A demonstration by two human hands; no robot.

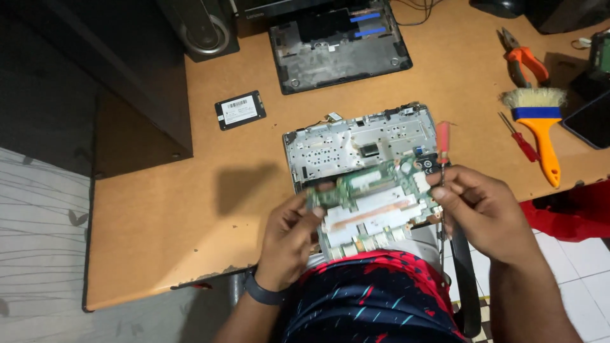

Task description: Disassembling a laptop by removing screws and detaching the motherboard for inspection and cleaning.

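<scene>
Circuit board held by both hands over the near table edge.

The circuit board (372, 206) sits just above the near edge of the wooden table (190, 216), overlapping the front of the opened laptop chassis (356, 143). Bare tabletop lies to the left of the chassis; the solid-state drive (240, 110) lies well apart, and the black bottom cover (340, 44) lies at the far edge. To the right lie a brush (539, 121), a red screwdriver (520, 141) and pliers (522, 60). The left hand (289, 238) is closed narrowly, pinching the board's left end. The right hand (480, 209) is likewise closed, gripping the board's right end.
</scene>
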